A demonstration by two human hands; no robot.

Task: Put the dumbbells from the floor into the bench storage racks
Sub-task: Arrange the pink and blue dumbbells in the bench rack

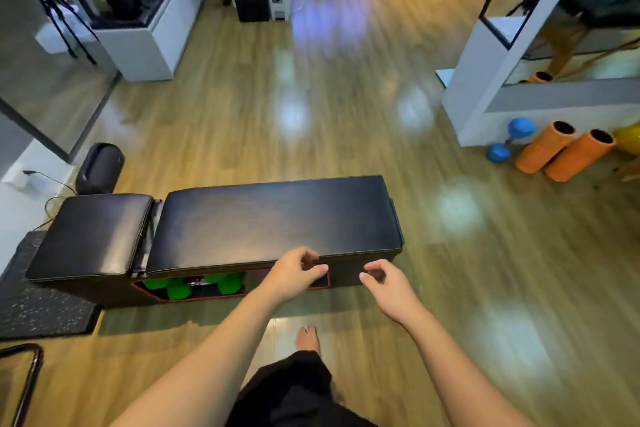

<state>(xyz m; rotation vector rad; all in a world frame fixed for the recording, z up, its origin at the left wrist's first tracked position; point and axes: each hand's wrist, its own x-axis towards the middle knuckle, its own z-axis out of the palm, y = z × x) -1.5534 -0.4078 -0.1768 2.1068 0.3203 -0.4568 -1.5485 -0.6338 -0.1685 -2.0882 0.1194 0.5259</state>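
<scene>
A black padded bench [270, 218] stands across the floor in front of me. Its red-edged storage rack [207, 296] under the seat holds green dumbbells [221, 282]. A blue dumbbell [509, 144] lies on the floor at the far right, by a white pillar. My left hand [294, 274] hovers at the bench's front edge over the rack opening, fingers loosely curled, holding nothing. My right hand [384, 282] hangs just right of it, fingers curled and apart, also holding nothing. The rack's right part is hidden behind my left hand.
Two orange foam rollers [557, 152] lie next to the blue dumbbell. A black speaker [100, 168] stands behind the bench's left end. A dark rubber mat [38, 298] lies at the left. A mirror wall [568, 45] rises on the right. My bare foot [306, 338] is on the wooden floor.
</scene>
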